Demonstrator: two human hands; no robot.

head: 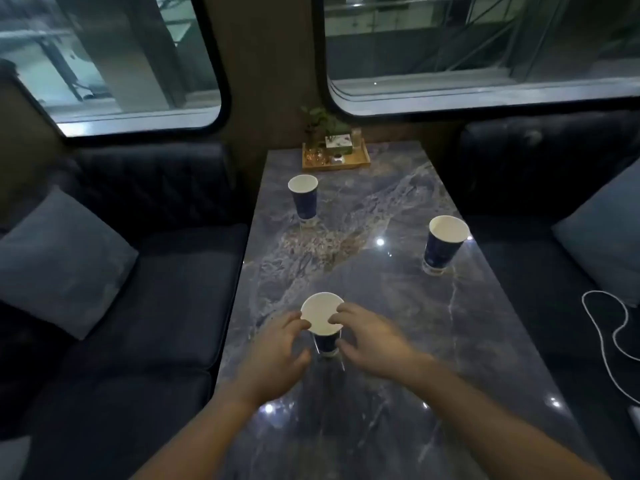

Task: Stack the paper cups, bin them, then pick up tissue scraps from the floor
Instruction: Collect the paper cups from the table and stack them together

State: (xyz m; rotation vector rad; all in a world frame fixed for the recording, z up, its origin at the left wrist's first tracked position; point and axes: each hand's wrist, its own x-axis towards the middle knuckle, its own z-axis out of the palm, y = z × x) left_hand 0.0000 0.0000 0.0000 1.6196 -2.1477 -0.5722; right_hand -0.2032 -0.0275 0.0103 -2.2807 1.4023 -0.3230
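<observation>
Three dark blue paper cups with white insides stand upright on the marble table (381, 341). The nearest cup (322, 315) is between my hands. My left hand (277, 355) has its fingertips at the cup's left rim, thumb spread away. On the other side, my right hand (372, 341) lays its fingertips on the right rim, and its thumb is near the cup's lower wall. The cup rests on the table. A second cup (304, 197) stands far left, a third cup (445, 242) at the right edge. No bin or tissue scraps are in view.
A wooden tray (360, 164) with a small plant, glasses and a box sits at the table's far end. Dark sofas flank the table: the left sofa (156, 289) holds a grey cushion (59, 265). The right one has a white cable (609, 327).
</observation>
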